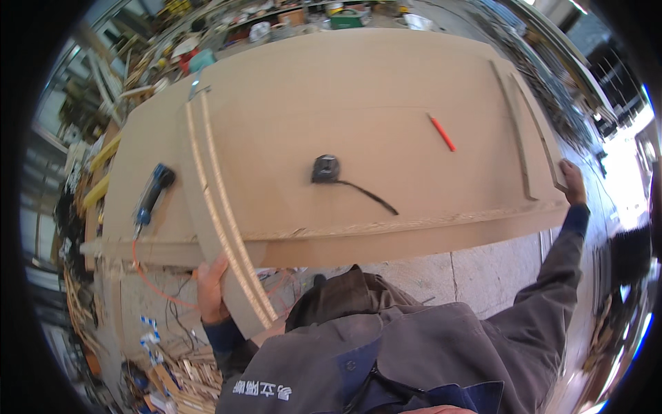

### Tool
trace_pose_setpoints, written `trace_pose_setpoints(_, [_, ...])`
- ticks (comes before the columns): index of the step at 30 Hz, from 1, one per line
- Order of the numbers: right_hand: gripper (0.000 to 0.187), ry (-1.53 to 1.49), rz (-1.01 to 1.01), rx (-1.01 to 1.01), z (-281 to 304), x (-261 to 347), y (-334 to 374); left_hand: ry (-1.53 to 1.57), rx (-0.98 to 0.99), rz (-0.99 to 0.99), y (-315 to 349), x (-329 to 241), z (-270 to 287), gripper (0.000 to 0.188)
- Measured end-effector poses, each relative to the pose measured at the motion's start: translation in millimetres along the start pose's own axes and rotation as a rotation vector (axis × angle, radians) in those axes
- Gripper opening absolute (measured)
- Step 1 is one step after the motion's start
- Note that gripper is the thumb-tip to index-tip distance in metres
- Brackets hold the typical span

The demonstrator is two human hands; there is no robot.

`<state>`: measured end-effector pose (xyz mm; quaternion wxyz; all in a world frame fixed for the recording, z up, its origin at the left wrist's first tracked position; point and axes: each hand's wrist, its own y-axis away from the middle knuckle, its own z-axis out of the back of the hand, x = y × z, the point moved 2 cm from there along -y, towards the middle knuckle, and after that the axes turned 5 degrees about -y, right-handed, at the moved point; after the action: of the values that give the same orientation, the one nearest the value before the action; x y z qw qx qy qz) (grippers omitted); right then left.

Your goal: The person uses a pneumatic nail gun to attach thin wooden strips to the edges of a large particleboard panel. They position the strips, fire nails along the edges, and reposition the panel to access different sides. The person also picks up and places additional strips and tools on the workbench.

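Note:
My left hand (212, 281) is closed on the outer edge of a long board (238, 293), near its end that juts past the table's front edge. This board and a second strip beside it lie lengthwise away from me, with pale layered edges facing up. Far to the right, my right hand (572, 181) is closed round the near end of a narrow wooden strip (540, 127). Another thin strip (514, 127) lies just left of it. My fingers' undersides are hidden on both sides.
A large brown sheet (372, 83) forms the work surface. On it are a black tape measure (325, 169) with a strap, a red pen-like tool (442, 133) and a blue air tool (153, 194) with an orange hose (155, 288). Wood offcuts (189, 379) litter the floor lower left.

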<state>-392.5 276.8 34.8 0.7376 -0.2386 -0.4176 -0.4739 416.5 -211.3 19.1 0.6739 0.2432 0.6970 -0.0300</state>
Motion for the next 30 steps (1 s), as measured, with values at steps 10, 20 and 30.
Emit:
trace_pose_setpoints(10, [0.044, -0.284, 0.146, -0.096, -243.2, 133.0, 190.2, 0.050, 0.043, 0.012, -18.2, -23.7, 2.7, 0.042])
trace_pose_setpoints(20, [0.034, 0.103, 0.308, -0.014, -402.4, 177.7, 237.7, -0.129, 0.229, 0.039, -106.6, -45.1, 56.1, 0.040])
trace_pose_setpoints(30, [0.048, 0.127, 0.221, 0.003, -407.6, 177.3, 238.4, 0.081, 0.235, 0.089, -180.2, -13.4, 36.0, 0.041])
